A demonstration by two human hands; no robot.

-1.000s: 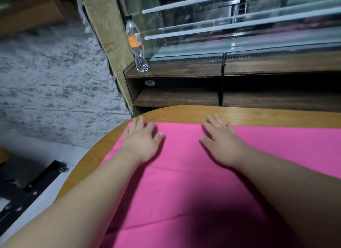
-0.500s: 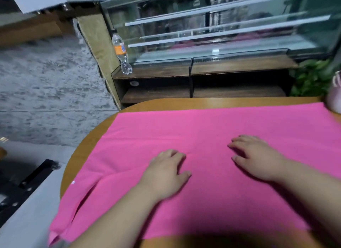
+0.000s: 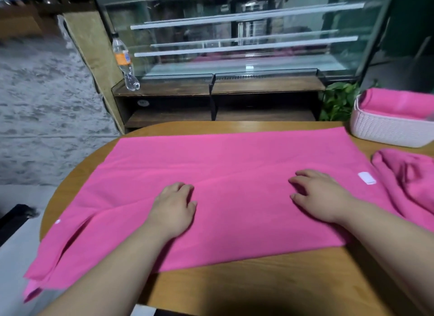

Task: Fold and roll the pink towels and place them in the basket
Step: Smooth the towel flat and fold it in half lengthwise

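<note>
I'm smoothing the towel, left hand and right hand flat, gripping nothing. Next, I'd fold the edge beyond them.

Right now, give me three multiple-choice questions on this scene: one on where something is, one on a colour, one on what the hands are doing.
1. Where does the basket stand? A. at the table's far right B. under it C. on a chair
2. What colour is the bottle's label? A. green B. purple C. orange
3. On the spread towel, what are the left hand and right hand doing? A. gripping its corners B. resting palm-down C. hovering above it
Answers: A, it sits on the tabletop's right end; C, an orange band wraps the bottle; B, both lie palms down on the cloth.
</note>
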